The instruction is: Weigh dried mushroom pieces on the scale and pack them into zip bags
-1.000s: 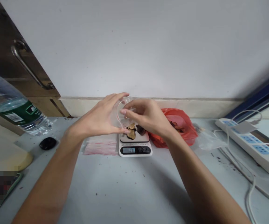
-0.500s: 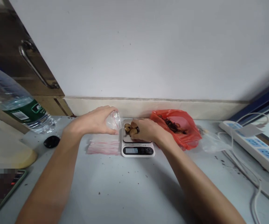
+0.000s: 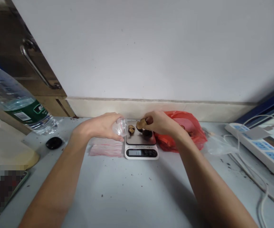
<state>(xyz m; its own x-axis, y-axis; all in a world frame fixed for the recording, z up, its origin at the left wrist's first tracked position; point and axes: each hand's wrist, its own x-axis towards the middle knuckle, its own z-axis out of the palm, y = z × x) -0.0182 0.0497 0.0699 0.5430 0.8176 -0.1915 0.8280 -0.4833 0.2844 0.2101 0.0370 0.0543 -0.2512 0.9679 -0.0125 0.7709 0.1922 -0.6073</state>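
Observation:
A small digital scale (image 3: 141, 152) stands on the grey table, with brown dried pieces (image 3: 131, 129) on its platform. My left hand (image 3: 100, 125) is closed on a small clear zip bag (image 3: 119, 128) just left of the scale. My right hand (image 3: 160, 122) is pinched on a few brown dried pieces (image 3: 143, 122), lifted a little above the platform beside the bag's mouth. A stack of clear zip bags with red strips (image 3: 106, 150) lies on the table under my left hand.
A red plastic bag (image 3: 186, 128) with dark pieces sits right of the scale, a clear bag (image 3: 216, 145) beyond it. A power strip (image 3: 258, 148) and cables lie far right. A water bottle (image 3: 15, 103), a black cap (image 3: 54, 143) and a yellowish object (image 3: 10, 155) are left.
My right hand has risen from the scale platform with brown pieces pinched in it and moved toward the bag. My left hand with the bag has shifted slightly right.

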